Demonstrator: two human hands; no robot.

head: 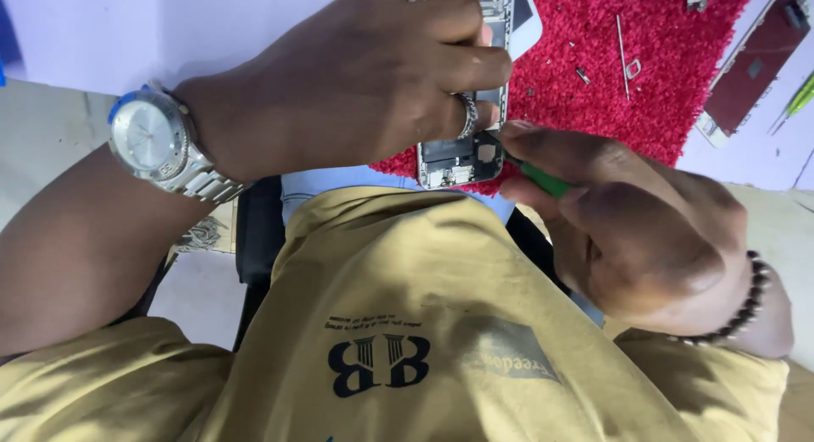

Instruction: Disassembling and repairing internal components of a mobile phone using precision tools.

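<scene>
My left hand (373, 77), with a silver wristwatch (153, 141) and a ring, is clamped over an opened white phone (462, 154) whose inner parts show. The phone rests on a red fuzzy mat (627, 111) at the table's near edge. My right hand (632, 226), wearing a dark bead bracelet (746, 306), grips a green-handled tool (547, 181). The tool's tip touches the phone's lower end by a dark square part. My yellow shirt (407, 323) fills the bottom of the view.
Small screws, a thin metal pin and a tiny metal frame lie on the red mat (623, 48). A detached phone screen panel (755, 61) lies at the far right beside another green tool (797, 99). The tabletop (102, 27) is pale lilac.
</scene>
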